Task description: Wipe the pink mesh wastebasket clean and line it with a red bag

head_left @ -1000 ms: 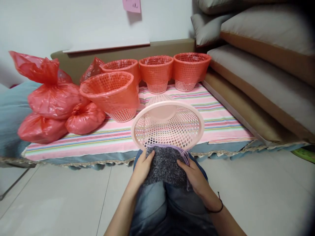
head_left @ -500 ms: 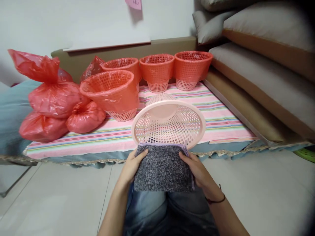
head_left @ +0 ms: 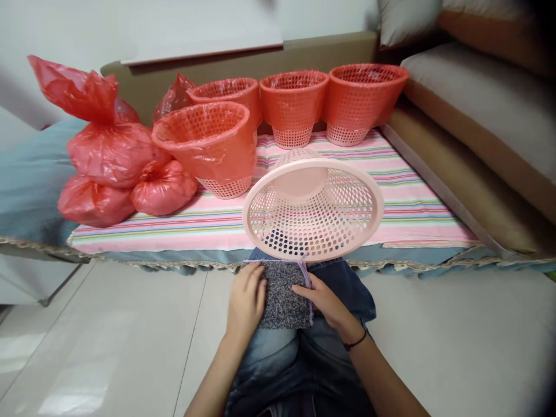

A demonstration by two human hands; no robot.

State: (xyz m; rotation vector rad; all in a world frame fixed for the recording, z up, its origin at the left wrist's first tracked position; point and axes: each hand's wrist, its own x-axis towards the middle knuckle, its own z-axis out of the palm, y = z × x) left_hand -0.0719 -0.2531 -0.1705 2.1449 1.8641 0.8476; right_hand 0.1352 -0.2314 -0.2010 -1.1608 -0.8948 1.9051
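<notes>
A folded dark grey speckled cloth (head_left: 282, 295) with purple edging lies over my lap. My right hand (head_left: 324, 301) grips its right edge, thumb on top and the other fingers underneath. On the left side, my left hand (head_left: 247, 301) is closed over the cloth's edge, its back turned up and its fingers bent on the fabric. Just beyond the cloth, a pale pink perforated plastic basket (head_left: 313, 246) lies on its side, its mouth facing me, on the striped sheet (head_left: 417, 231).
Behind stand several baskets lined with red plastic bags, among them a front basket (head_left: 208, 153) and a right one (head_left: 365, 104). Tied red bags (head_left: 113, 153) are piled at the left. Large cushions (head_left: 482, 110) are stacked at the right.
The cloth has become narrower and lies lower on my lap. My left hand has turned over onto its left side, while my right hand still holds the right edge. The view has tilted down.
</notes>
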